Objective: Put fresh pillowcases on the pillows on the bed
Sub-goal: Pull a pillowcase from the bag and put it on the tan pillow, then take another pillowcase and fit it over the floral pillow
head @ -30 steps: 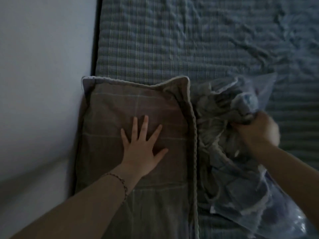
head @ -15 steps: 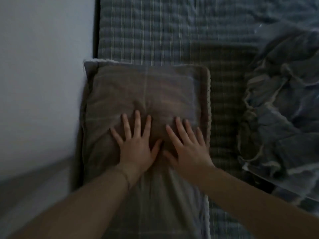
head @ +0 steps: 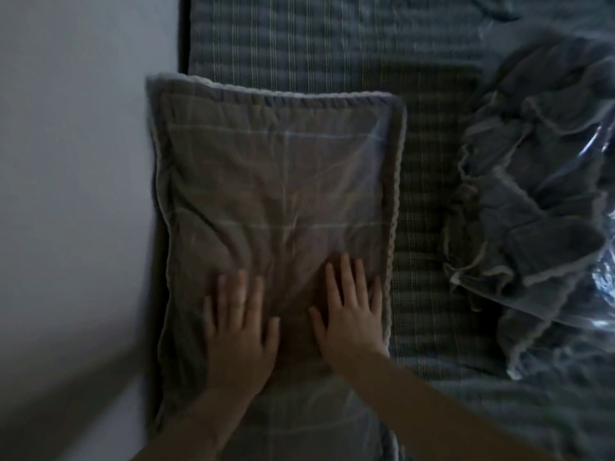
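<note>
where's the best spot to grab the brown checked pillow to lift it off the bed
Probably pinch the flat trimmed flange on the right side of the pillow, coming from the bed side; its left edge lies against the wall.

Pillow (head: 273,201) lies flat on the bed (head: 332,44), at the bed's left edge, its left side against the wall (head: 83,161). Left hand (head: 239,331) and right hand (head: 349,321) both lie flat on the pillow's near half: left hand left of centre, right hand just inside the right edge, thumbs toward each other, not touching. More bed behind the pillow. Right of the pillow is a bare strip of bed, then a crumpled fabric pile (head: 532,194), well apart from the pillow. A plastic bag (head: 592,181) overlaps the pile's right side; can't tell if the fabric sits inside it.
</note>
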{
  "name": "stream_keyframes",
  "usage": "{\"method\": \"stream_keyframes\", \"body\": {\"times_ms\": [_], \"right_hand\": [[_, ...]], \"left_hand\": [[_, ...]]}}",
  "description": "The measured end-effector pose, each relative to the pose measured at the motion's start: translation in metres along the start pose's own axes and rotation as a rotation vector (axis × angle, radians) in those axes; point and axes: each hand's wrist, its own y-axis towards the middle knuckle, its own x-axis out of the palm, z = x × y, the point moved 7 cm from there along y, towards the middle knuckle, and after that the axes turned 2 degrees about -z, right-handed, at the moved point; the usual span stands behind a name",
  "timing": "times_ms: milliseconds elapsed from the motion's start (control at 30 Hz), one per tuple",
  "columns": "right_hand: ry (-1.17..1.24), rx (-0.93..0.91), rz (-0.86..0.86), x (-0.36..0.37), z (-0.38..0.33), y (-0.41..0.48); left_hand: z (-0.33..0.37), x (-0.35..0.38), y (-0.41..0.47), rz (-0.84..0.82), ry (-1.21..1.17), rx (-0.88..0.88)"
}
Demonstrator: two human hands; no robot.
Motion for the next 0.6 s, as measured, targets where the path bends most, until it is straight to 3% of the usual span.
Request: {"method": "stream_keyframes", "body": {"times_ms": [133,267,367,400,433,500,600], "right_hand": [[0.099,-0.154,-0.031,0.027,-0.027,-0.054],[0.046,-0.132,0.098,0.024,-0.020,-0.017],[0.106,-0.083,0.031,0.033,-0.015,-0.033],[0.113,-0.056,0.013,0.038,-0.011,-0.047],[0.093,-0.041,-0.033,0.045,-0.007,-0.063],[0.083,-0.020,-0.278,0.057,0.005,-0.094],[0.106,0.073,-0.581,0.053,0.032,-0.120]], "left_hand": [[-0.034,0.014,-0.033,-0.086,-0.106,-0.255],[-0.058,0.020,0.004,-0.034,-0.286,-0.425],[-0.061,0.026,-0.021,0.064,-0.360,-0.467],[-0.059,0.031,-0.039,0.028,-0.350,-0.499],[-0.059,0.035,-0.057,-0.069,-0.322,-0.550],[-0.063,0.033,-0.080,-0.372,-0.176,-0.625],[-0.047,0.011,-0.062,-0.703,0.105,-0.434]]}}
